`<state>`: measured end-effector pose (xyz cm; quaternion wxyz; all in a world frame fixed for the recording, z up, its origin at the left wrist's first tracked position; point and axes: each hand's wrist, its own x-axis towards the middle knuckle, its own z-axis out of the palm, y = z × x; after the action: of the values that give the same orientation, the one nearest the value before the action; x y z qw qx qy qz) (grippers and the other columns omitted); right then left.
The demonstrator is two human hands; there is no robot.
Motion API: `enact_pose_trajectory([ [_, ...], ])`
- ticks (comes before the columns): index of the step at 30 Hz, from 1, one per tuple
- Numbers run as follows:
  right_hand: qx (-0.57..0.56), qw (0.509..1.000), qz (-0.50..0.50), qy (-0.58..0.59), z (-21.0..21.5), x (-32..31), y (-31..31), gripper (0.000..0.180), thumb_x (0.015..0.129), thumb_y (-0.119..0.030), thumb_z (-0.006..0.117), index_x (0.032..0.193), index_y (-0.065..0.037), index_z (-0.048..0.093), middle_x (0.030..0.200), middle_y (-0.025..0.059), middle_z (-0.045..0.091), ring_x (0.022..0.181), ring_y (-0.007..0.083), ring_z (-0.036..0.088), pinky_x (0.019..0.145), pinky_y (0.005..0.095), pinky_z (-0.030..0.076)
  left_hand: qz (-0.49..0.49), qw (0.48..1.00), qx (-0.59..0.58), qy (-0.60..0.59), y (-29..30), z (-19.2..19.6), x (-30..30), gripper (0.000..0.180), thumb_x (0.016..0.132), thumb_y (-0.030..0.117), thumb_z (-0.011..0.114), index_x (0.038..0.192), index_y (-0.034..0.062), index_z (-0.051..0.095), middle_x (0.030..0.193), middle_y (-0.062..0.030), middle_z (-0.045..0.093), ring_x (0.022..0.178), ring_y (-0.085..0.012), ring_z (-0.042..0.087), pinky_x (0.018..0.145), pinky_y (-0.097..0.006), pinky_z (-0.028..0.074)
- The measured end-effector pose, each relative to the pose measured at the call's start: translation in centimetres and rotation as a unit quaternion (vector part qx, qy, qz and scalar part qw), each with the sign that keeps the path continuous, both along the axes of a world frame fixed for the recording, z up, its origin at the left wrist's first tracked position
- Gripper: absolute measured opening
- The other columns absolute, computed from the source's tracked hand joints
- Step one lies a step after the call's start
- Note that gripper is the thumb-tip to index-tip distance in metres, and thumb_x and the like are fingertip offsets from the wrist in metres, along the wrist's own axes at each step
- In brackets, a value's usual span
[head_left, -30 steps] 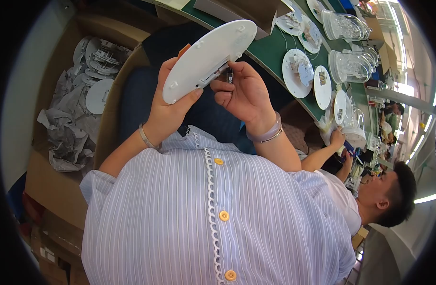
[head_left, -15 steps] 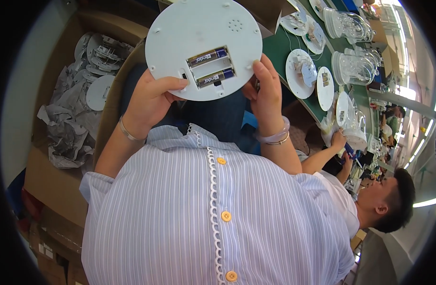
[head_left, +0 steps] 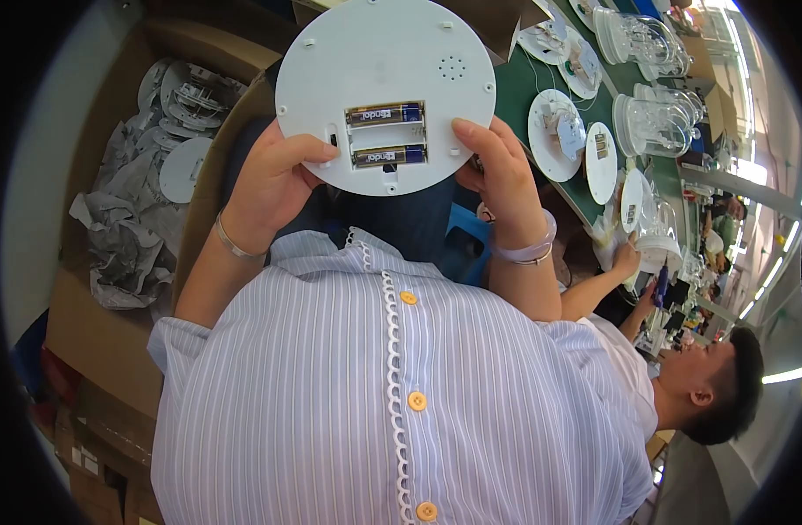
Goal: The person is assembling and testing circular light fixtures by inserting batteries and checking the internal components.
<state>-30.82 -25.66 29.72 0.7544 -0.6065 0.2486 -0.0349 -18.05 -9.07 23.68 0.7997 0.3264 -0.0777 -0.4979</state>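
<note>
Between both hands I hold a round white plastic base, its underside turned toward me. Two dark blue and gold batteries lie apart in its rectangular compartment, which has no cover on. My left hand grips the lower left edge, with the thumb flat beside a small black slide switch. The right edge is pinched by my right hand, thumb on the face and fingers behind, partly hidden. A cluster of small holes and several pegs mark the base's face.
On my left stands a cardboard box holding crumpled grey paper and several white discs. A green table at right carries more white bases and clear domes. Beyond, a co-worker handles a dome-topped piece.
The white base has turned slightly counterclockwise and shifted a little right and down. My right hand has moved with it, its thumb now lying farther onto the face.
</note>
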Motion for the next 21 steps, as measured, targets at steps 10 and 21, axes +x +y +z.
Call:
enact_pose_trajectory([
  [10,-0.123,0.99,-0.038,-0.052,-1.6,0.1,1.5,0.025,0.084,-0.017,0.046,0.099,0.003,0.052,0.085,0.0058,0.058,0.073,0.0099,0.051,0.064,0.0225,0.041,0.163,0.7,0.18,-0.671,-0.2,0.9,-0.6,0.037,0.066,0.004,0.059,0.101,0.0053,0.051,0.098,-0.0096,0.052,0.096,-0.0262,0.047,0.081,-0.029,0.037],
  [21,-0.153,0.988,0.001,0.024,-5.2,-0.2,3.4,0.028,0.083,-0.012,0.045,0.105,0.005,0.042,0.093,0.0139,0.056,0.082,0.0187,0.054,0.072,0.0271,0.042,0.01,0.773,0.23,-0.591,-0.4,-0.6,-2.5,0.024,0.067,0.01,0.06,0.09,0.004,0.055,0.08,-0.0066,0.057,0.054,-0.015,0.054,0.054,-0.024,0.045],
])
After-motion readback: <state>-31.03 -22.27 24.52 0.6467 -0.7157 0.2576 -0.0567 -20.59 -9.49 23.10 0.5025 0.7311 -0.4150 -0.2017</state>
